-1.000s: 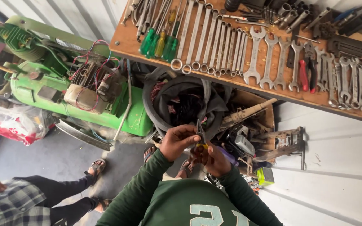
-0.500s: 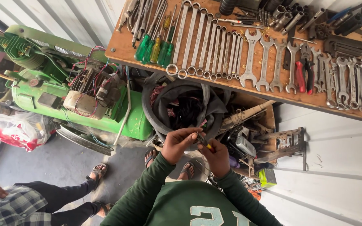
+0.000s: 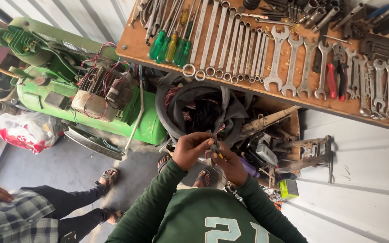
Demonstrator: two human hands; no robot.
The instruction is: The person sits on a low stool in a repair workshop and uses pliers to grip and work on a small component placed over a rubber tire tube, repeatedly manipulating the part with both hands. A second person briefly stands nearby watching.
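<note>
My left hand (image 3: 191, 149) and my right hand (image 3: 231, 164) meet in front of my green sweater. Together they pinch a small dark metal part with a yellow bit (image 3: 215, 147); I cannot tell what kind of part it is. The fingers of both hands are closed around it. Just beyond the hands lies a black rubber tyre ring (image 3: 172, 118) with tangled parts inside it.
A wooden board (image 3: 136, 42) carries rows of spanners (image 3: 276, 58), green-handled screwdrivers (image 3: 169, 45) and red pliers (image 3: 335, 77). A green machine with wires (image 3: 95, 92) stands at the left. Another person's legs in sandals (image 3: 86, 202) are at the lower left, near a plastic bag (image 3: 23, 132).
Both hands have stayed together on the small part, with the fingers shifting on it slightly. The view has drifted a little.
</note>
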